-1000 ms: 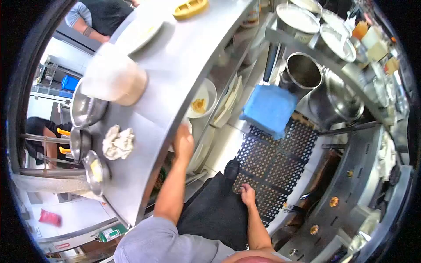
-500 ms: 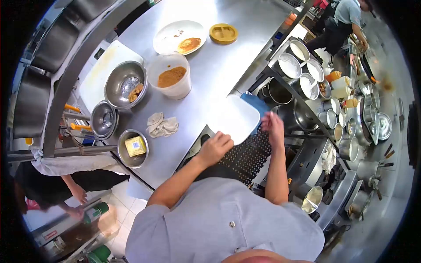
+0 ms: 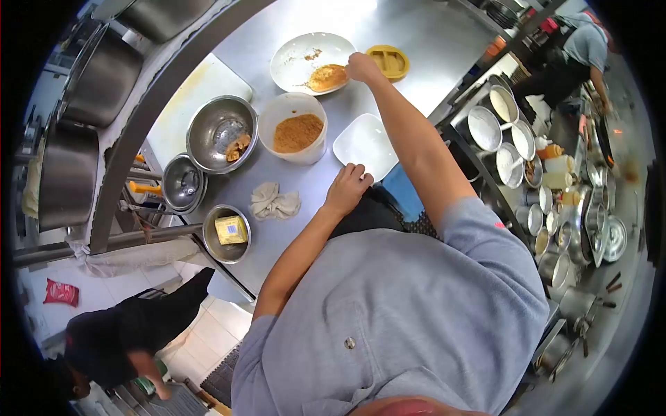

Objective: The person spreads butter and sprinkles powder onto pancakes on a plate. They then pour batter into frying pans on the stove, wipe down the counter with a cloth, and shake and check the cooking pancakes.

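Note:
My left hand [image 3: 349,188] grips the near corner of a white square dish [image 3: 361,142], which lies on the steel counter at its near edge. My right hand [image 3: 364,68] is stretched across to the right rim of a white round plate [image 3: 288,66]. Its fingers are closed at the end of a flat orange-brown piece of food [image 3: 326,78] on that plate; whether they pinch the food is hidden. Beside the plate sits a yellow divided dish [image 3: 388,62]. Nearer stands a clear plastic tub [image 3: 267,119] with reddish-brown powder [image 3: 298,133] in it.
Left on the counter are a steel bowl [image 3: 198,128] with food pieces, a smaller bowl [image 3: 182,184], a bowl with a yellow packet [image 3: 231,230], and a crumpled cloth [image 3: 274,201]. Pots [image 3: 484,128] line the right. Co-workers stand at lower left [image 3: 132,326] and upper right [image 3: 586,48].
The white square dish has come down onto the counter, with my left hand still at it. My right hand has reached from beside it to the round plate. The lower-left co-worker has bent further into view.

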`<state>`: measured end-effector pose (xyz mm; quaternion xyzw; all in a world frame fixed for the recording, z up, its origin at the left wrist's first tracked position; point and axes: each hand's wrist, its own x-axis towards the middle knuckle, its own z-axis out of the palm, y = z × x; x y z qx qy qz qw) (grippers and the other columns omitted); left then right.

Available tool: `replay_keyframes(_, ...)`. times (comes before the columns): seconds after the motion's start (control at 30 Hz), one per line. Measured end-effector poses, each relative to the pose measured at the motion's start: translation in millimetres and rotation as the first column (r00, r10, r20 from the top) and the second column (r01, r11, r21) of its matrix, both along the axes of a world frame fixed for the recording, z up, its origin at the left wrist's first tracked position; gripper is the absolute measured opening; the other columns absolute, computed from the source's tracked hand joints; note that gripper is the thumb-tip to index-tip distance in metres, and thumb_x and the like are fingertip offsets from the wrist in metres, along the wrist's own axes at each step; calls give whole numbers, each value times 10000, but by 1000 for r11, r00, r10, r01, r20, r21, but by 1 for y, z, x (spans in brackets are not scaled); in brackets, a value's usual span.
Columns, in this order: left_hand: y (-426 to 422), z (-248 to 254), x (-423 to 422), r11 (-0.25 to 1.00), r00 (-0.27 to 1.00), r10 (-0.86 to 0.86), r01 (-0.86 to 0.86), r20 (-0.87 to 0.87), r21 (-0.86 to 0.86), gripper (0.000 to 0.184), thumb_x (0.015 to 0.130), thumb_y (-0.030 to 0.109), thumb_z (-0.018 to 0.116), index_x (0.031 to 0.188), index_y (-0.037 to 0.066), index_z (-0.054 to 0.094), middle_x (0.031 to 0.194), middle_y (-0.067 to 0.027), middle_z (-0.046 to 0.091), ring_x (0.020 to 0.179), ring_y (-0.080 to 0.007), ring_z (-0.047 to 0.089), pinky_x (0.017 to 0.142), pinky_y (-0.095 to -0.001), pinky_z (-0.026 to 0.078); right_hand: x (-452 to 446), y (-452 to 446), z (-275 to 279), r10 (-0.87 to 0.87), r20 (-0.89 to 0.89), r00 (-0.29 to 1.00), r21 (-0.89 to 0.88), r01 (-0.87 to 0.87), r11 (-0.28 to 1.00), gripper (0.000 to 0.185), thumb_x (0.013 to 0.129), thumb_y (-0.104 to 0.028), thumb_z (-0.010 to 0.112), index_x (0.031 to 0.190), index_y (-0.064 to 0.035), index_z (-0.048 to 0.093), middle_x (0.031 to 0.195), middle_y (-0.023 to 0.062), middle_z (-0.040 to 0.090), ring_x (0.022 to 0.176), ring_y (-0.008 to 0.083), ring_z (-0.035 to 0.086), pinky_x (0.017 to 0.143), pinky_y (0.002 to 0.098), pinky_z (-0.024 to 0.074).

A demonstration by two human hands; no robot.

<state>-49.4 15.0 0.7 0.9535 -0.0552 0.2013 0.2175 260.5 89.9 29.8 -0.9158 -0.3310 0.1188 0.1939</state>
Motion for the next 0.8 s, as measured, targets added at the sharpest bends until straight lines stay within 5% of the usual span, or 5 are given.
replay_keyframes(0.13, 13, -3, 31, 993, 995, 103, -103, 7, 54, 70, 733, 75, 542, 801, 59, 540, 839, -87, 482, 828, -259, 488, 728, -369, 432, -5, 22, 16, 36, -29, 999, -171, -40, 984, 311, 740, -216, 541, 986, -74, 669, 1108, 155, 604, 1064, 319, 547, 869, 388, 465)
replay_keyframes(0.27, 12, -5, 54, 982, 982, 187, -186, -21, 25, 81, 728, 69, 538, 808, 64, 545, 845, -84, 483, 831, -262, 486, 728, -367, 430, 4, 40, 14, 78, -86, 993, -257, -98, 961, 320, 746, -226, 542, 1009, -91, 664, 1078, 155, 618, 1037, 313, 569, 871, 374, 463)
replay_keyframes(0.57, 14, -6, 84, 943, 943, 333, -333, -18, -13, 109, 722, 66, 542, 824, 72, 579, 859, -72, 492, 846, -248, 489, 723, -369, 427, 17, 51, -6, -10, -230, 973, -26, 4, 1000, 303, 712, -218, 616, 941, -23, 655, 970, 178, 650, 885, 264, 644, 744, 350, 513)
replay_keyframes(0.67, 11, -6, 88, 937, 938, 347, -347, 2, -48, 103, 710, 65, 555, 803, 77, 597, 848, -67, 507, 850, -242, 497, 721, -366, 426, 27, 48, -5, 125, -436, 891, 174, -53, 983, 267, 688, -166, 644, 830, 59, 633, 739, 180, 656, 674, 247, 658, 600, 329, 533)
replay_keyframes(0.8, 10, -9, 94, 938, 940, 342, -342, -5, -49, 100, 715, 70, 551, 802, 71, 598, 859, -72, 518, 851, -246, 502, 719, -365, 426, 23, 29, 28, 222, -535, 815, 337, -35, 941, 270, 702, -127, 660, 886, 65, 620, 743, 167, 647, 658, 219, 652, 573, 307, 536)
